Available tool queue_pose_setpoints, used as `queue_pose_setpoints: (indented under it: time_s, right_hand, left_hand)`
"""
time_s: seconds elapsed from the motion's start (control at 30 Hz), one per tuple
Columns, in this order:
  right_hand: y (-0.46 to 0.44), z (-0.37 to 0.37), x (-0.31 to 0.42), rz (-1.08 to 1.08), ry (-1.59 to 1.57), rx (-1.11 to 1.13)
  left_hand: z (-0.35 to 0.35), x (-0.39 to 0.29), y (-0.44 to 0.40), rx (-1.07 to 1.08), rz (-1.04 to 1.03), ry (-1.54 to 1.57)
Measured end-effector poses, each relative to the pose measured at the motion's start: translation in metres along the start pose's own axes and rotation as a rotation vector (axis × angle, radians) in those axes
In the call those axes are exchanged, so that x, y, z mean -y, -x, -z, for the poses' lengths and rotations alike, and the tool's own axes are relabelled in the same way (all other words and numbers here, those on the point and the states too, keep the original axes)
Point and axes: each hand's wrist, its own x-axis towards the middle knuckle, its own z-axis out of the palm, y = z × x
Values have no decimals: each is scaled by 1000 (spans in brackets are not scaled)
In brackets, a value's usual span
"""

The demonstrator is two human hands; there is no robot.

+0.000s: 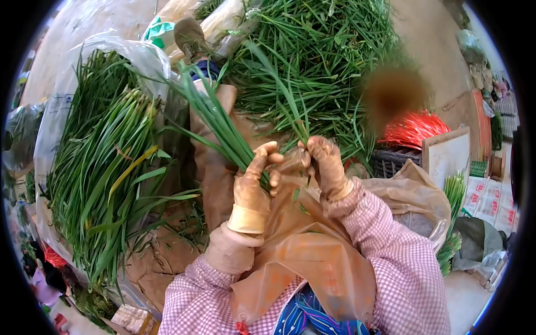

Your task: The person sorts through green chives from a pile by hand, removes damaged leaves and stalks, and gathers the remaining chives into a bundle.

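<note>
Hands (252, 184) closed on green leaves (223, 131).

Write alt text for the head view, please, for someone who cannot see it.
The left hand holds a green bunch, the right hand a few stalks, over an apron; a pile of greens lies ahead, another heap at left.

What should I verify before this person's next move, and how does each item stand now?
1. Left hand closed around the larger green bunch: ok.
2. Right hand pinching the smaller green tuft: ok.
3. Both hands free: not ok, each holds greens.
4. Loose green pile in view ahead: ok.
5. Red strands clear of both hands: ok, off to the right.
6. Larger bunch's lower ends even: cannot tell, fingers partly hide them.
</note>
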Motion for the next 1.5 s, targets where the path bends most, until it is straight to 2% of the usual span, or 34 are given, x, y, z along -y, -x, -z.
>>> queue_pose_setpoints:
  time_s: [0.1, 0.17, 0.2, 0.3, 0.43, 0.6, 0.7, 0.77, 0.83, 0.9, 0.97, 1.0, 1.03, 1.07, 1.2, 1.23, 1.3, 1.5]
  right_hand:
    - [32, -21, 4, -32, 20, 0]
    - [41, -33, -8, 57, 40, -76]
    - [42, -37, -12, 139, 54, -34]
    - [52, -39, 1, 62, 189, 82]
    - [56, -44, -6, 203, 269, 113]
    - [52, -32, -10, 185, 374, 102]
    - [51, -29, -9, 120, 334, 106]
    - [53, -33, 2, 140, 344, 39]
    - [53, -33, 11, 117, 175, -50]
    - [52, -33, 17, 175, 204, -38]
    - [49, -25, 23, 185, 137, -278]
    - [35, -2, 16, 214, 128, -310]
    - [27, 8, 19, 212, 325, -322]
    - [28, 8, 15, 210, 325, -321]
    - [48, -22, 1, 222, 242, -81]
    - [50, -24, -1, 223, 237, -81]
    - [51, -28, -4, -20, 231, 204]
    - [48, -22, -10, -84, 186, 138]
  left_hand:
    - [-1, 5, 8, -9, 10, -14]
    - [2, 8, 14, 35, 11, -97]
    - [2, 7, 19, 22, 19, -98]
    - [9, 10, 22, -10, -38, -203]
    - [11, 9, 21, 61, -32, -185]
    - [12, 5, 22, 32, 92, -280]
    - [8, 3, 24, 55, 88, -274]
    - [9, 2, 23, 114, 101, -243]
    - [11, 2, 23, 134, 120, -263]
    - [10, 7, 19, 98, 115, -186]
    - [11, 8, 16, 62, 108, -107]
    - [13, 7, 15, 83, 116, -82]
    - [15, 6, 15, 103, 123, -57]
    - [14, 6, 15, 101, 123, -57]
    - [8, 12, 15, 7, 110, -125]
    - [8, 12, 15, -13, 96, -178]
    - [5, 11, 15, -33, 90, -201]
    - [4, 17, 12, -69, 52, -302]
